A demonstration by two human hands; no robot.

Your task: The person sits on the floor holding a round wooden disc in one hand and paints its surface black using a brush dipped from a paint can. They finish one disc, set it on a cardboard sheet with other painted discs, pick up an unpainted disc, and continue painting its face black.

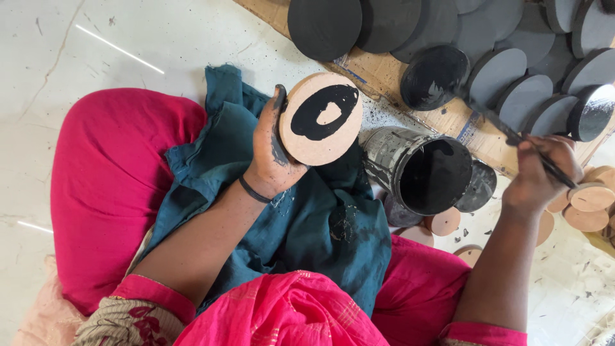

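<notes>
My left hand (pixel 269 150) holds up a round wooden disc (pixel 320 118), tan with a black painted ring on its face. Black paint smears my thumb and palm. My right hand (pixel 541 173) grips a thin paintbrush (pixel 506 131) whose tip reaches toward a wet, glossy black disc (pixel 434 77). Between my hands stands a paint-stained tin of black paint (pixel 426 170), tilted toward me. A teal cloth (pixel 307 211) covers my lap over pink clothing.
Several painted black and grey discs (pixel 512 57) lie overlapping on cardboard (pixel 384 74) at the top. Unpainted tan discs (pixel 589 198) sit stacked at the right and by the tin (pixel 444 222). The white floor (pixel 96 51) is speckled with paint.
</notes>
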